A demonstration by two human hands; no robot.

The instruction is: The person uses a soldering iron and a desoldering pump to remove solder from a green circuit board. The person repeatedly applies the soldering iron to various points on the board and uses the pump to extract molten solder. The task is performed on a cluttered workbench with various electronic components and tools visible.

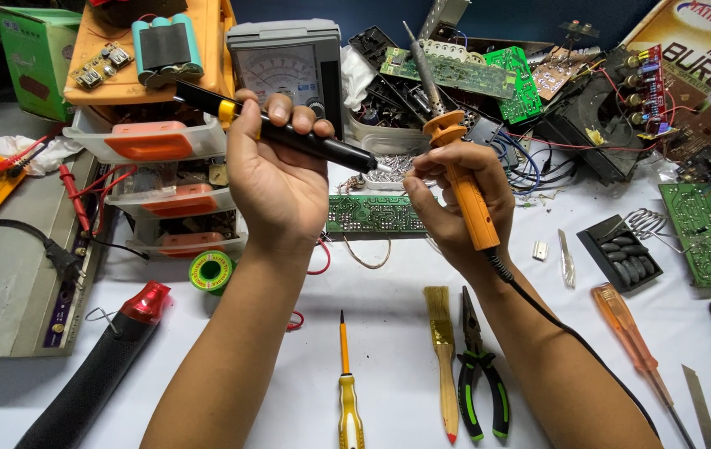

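Observation:
My left hand (276, 179) grips a black pen-shaped desoldering pump (326, 148) with a yellow band, its tip pointing right. An orange-handled soldering iron (462, 179) is in my right hand (455, 204), metal tip up, and its black cord trails down my right forearm. The pump's tip nearly meets my right fingers. Just beyond both hands a long green circuit board (372, 214) lies on the white table (388, 341).
Near me lie a yellow screwdriver (347, 391), a brush (442, 357), green-handled pliers (480, 374), an orange screwdriver (634, 345) and a red-black tool (98, 370). Behind are an analog meter (285, 71), stacked orange-lidded boxes (156, 179), a solder spool (209, 271) and piled circuit boards (509, 75).

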